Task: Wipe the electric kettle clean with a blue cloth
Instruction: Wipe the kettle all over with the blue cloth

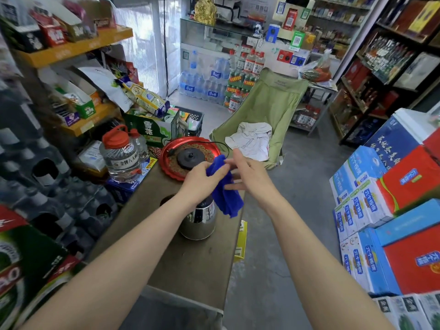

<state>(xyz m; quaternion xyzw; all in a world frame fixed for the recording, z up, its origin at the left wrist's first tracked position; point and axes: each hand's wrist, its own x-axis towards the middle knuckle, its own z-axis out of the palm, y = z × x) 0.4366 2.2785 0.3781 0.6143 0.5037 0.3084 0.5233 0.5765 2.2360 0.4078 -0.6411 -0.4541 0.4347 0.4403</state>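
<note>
A shiny steel electric kettle [198,222] stands upright on the brown table [190,270], partly hidden under my left wrist. Its black base [189,158] with a cord rests on a red round tray [166,160] further back. The blue cloth [226,194] hangs in the air just above and right of the kettle. My left hand [202,179] pinches the cloth's upper edge. My right hand [247,175] has its fingers spread, with the fingertips touching the cloth's top and side.
A clear jug with a red cap [120,156] sits left of the tray. A green folding chair [266,110] holding a white cloth stands behind the table. Stacked drink cartons [385,198] line the right; crates and shelves crowd the left. Bare concrete floor [285,234] lies between.
</note>
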